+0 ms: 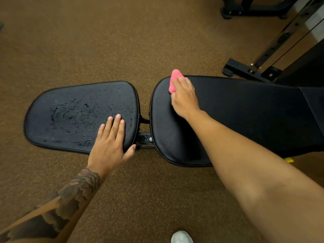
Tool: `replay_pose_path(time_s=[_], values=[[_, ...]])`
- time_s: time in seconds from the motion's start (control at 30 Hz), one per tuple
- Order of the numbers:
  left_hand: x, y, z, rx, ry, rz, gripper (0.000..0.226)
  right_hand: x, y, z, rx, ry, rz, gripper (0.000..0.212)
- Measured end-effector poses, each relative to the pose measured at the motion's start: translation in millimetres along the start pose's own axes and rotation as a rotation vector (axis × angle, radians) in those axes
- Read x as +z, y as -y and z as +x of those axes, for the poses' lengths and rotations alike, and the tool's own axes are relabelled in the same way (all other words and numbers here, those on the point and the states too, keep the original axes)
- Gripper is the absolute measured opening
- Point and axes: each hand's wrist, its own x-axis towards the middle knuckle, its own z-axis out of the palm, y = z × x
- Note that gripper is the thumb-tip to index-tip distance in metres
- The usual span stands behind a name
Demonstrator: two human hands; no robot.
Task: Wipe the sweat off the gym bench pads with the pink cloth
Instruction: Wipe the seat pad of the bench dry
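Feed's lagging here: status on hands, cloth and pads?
Right hand pressing pink cloth on back pad. Left hand flat on seat pad, droplets there unwiped. Nothing in the way.

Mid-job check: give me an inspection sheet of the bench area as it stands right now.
Surface: brown speckled gym floor, nothing loose on it near the bench.
Job's things: seat pad covered in wet droplets and smears; back pad looks mostly dry, a few specks near its rounded end; pink cloth bunched on the back pad's far edge.
Clutter: nothing seen.
Grippers: left hand flat, fingers spread, on the seat pad's near corner; right hand pressing the pink cloth.
Cables: thin cable running along the slanted rack upright.
Surroundings: black machine base beyond the back pad; white shoe at the bottom edge.
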Motion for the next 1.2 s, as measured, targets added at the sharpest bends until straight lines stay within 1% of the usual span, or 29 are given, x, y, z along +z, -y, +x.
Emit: replay_pose_path(time_s=[0.1, 0.17, 0.23, 0.27, 0.3, 0.37, 0.4, 0.47, 0.53, 0.57, 0.63, 0.7, 0.73, 0.8, 0.83, 0.9, 0.97, 1.07, 1.13, 1.2], values=[[0, 0, 1, 0.001, 0.0, -0.005, 0.086, -2, 4, -49, -0.255, 0.151, 0.09, 0.053], [0, 0, 1, 0.001, 0.004, -0.006, 0.086, -14, -14, -89, -0.41, 0.254, 0.085, 0.052], [0, 1, 1, 0.005, 0.013, -0.005, 0.087, -32, -44, -116, -0.433, 0.257, 0.037, 0.049], [0, 1, 1, 0.007, 0.015, -0.005, 0.086, -41, -62, -120, -0.388, 0.217, 0.019, 0.049], [0, 1, 0, 0.006, 0.015, -0.007, 0.086, -49, -79, -116, -0.3, 0.171, 0.01, 0.05], [0, 1, 0, 0.003, 0.01, -0.007, 0.086, -56, -102, -88, -0.06, 0.066, -0.02, 0.049], [0, 1, 1, 0.002, 0.01, -0.007, 0.086, -56, -107, -66, 0.032, 0.031, -0.056, 0.048], [1, 1, 1, -0.001, 0.01, -0.005, 0.086, -49, -98, -22, 0.128, -0.034, -0.082, 0.041], [1, 1, 1, -0.003, 0.004, 0.0, 0.086, -38, -72, 15, 0.174, -0.079, -0.06, 0.025], [1, 1, 1, -0.003, 0.002, -0.001, 0.086, -32, -58, 29, 0.15, -0.083, -0.042, 0.02], [1, 0, 0, -0.003, 0.0, 0.003, 0.086, -20, -28, 43, 0.012, -0.026, -0.004, 0.02], [2, 1, 0, -0.007, -0.001, 0.005, 0.087, -10, -3, 36, -0.163, 0.052, 0.014, 0.026], [3, 0, -1, -0.008, -0.001, -0.001, 0.087, -5, 5, 26, -0.247, 0.085, 0.032, 0.034], [2, 0, -1, -0.009, -0.002, -0.012, 0.086, -1, 15, -10, -0.371, 0.172, 0.066, 0.049], [2, 0, 0, -0.007, 0.001, -0.012, 0.086, -1, 15, -31, -0.429, 0.216, 0.078, 0.052], [2, 0, 1, -0.002, 0.004, -0.013, 0.086, -5, 8, -79, -0.528, 0.289, 0.084, 0.053], [2, -1, 1, 0.004, 0.004, -0.013, 0.086, -16, -11, -122, -0.566, 0.32, 0.058, 0.053], [0, -1, 2, 0.007, 0.013, -0.009, 0.087, -36, -54, -154, -0.524, 0.285, 0.017, 0.051], [0, -1, 1, 0.005, 0.008, -0.009, 0.087, -44, -78, -150, -0.378, 0.192, 0.017, 0.051], [0, -1, 1, 0.006, 0.005, -0.006, 0.087, -49, -89, -127, -0.166, 0.069, 0.013, 0.053]])
